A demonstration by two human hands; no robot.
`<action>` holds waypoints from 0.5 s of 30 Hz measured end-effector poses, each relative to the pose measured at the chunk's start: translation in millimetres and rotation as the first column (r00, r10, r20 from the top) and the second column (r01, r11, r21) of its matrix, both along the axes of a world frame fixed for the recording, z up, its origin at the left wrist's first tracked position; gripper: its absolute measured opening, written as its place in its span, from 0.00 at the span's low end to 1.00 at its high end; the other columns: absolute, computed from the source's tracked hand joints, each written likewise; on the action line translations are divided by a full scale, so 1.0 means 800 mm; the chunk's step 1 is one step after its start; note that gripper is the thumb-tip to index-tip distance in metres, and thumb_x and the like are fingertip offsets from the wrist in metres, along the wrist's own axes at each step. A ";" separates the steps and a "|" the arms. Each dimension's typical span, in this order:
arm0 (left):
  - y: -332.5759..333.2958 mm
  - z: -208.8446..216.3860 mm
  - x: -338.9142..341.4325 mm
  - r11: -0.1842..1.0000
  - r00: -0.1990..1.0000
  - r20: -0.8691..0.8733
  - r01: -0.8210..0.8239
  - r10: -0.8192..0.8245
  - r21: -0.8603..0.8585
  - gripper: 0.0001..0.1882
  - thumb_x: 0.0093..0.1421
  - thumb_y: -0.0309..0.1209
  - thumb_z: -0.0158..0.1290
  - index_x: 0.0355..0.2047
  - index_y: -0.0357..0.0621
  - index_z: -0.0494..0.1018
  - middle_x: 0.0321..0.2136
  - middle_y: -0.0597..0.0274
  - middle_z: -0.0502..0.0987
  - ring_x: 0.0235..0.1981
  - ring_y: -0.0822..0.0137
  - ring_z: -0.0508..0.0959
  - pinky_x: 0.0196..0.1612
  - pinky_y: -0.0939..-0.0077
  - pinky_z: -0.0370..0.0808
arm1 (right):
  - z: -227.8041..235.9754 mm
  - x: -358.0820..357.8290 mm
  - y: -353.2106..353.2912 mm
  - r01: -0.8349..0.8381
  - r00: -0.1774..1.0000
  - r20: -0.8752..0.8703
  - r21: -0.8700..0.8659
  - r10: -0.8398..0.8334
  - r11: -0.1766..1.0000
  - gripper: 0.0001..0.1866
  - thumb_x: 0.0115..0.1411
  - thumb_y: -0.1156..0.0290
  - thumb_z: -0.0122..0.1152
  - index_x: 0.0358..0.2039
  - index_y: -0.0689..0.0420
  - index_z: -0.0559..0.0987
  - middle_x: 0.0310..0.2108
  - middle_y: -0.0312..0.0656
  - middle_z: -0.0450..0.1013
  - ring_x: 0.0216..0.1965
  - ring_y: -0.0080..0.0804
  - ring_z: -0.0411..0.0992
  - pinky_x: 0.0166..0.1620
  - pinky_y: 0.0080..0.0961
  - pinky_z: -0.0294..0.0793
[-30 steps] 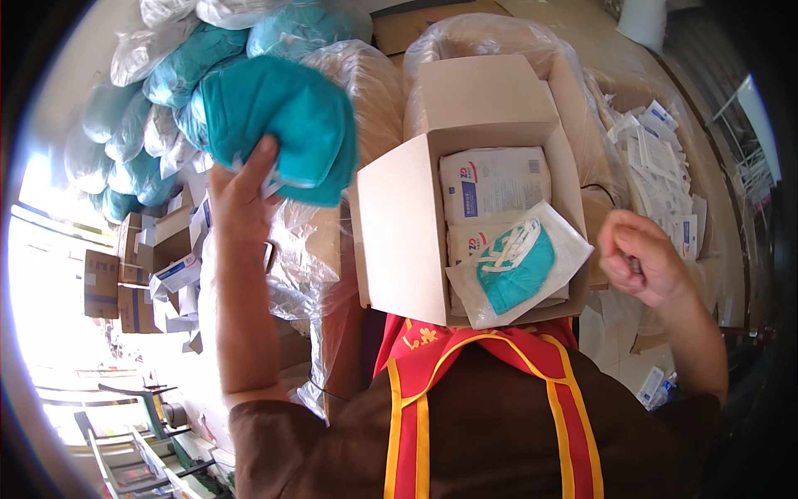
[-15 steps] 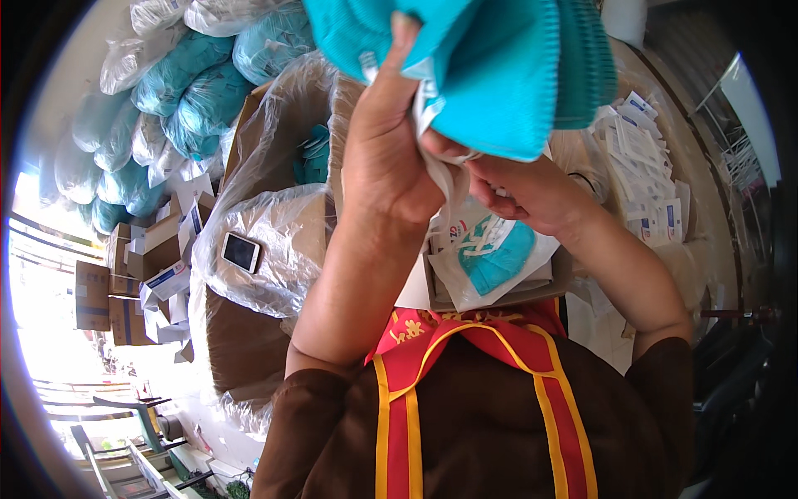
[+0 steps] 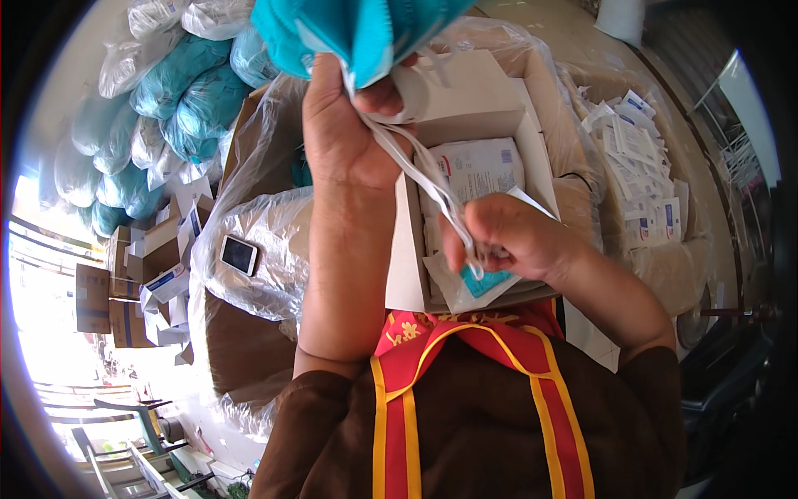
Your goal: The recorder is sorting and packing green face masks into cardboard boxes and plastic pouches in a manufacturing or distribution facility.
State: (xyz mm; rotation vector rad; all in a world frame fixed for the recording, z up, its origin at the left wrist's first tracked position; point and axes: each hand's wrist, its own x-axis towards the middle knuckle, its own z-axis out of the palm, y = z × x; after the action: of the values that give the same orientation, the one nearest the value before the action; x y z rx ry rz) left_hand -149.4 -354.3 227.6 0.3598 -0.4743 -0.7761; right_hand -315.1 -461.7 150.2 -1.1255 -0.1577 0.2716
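A bunch of teal face masks (image 3: 353,37) is gripped in my left hand (image 3: 345,133), raised at the top centre, its thumb closed over the masks' lower edge. White elastic straps (image 3: 420,166) run from them down to my right hand (image 3: 519,237), whose fingers are closed round the strap ends. Below the hands stands an open white box (image 3: 474,87) holding printed white packs (image 3: 486,166). Beneath my right hand, partly hidden by it, lies a clear packet with a teal mask (image 3: 486,284) at the box's near end.
Left of the box, a phone (image 3: 238,254) lies on a plastic-lined carton (image 3: 241,349). Plastic bags of teal masks (image 3: 204,104) are heaped behind it, above smaller opened boxes (image 3: 158,249). To the right, another plastic-lined carton holds several white packets (image 3: 636,150).
My left hand has moved left with the masks. My right hand has come down and toward me, drawing the straps out straight. More of the white box now shows.
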 end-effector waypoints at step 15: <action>0.081 0.010 -0.040 0.787 -0.202 0.930 -0.604 -0.307 0.128 0.18 0.50 0.22 0.58 0.44 0.40 0.74 0.37 0.49 0.80 0.31 0.58 0.83 0.32 0.73 0.80 | 0.067 -0.060 -0.066 0.141 0.974 -0.131 -0.280 -0.184 0.949 0.18 0.69 0.55 0.51 0.32 0.57 0.77 0.20 0.29 0.66 0.20 0.12 0.59 0.23 0.10 0.56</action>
State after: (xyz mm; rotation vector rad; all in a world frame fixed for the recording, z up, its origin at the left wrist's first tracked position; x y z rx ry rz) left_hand -181.3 -289.7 235.3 1.7763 -1.7570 -0.0683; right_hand -362.8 -514.5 204.2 -1.3738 0.1157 0.2366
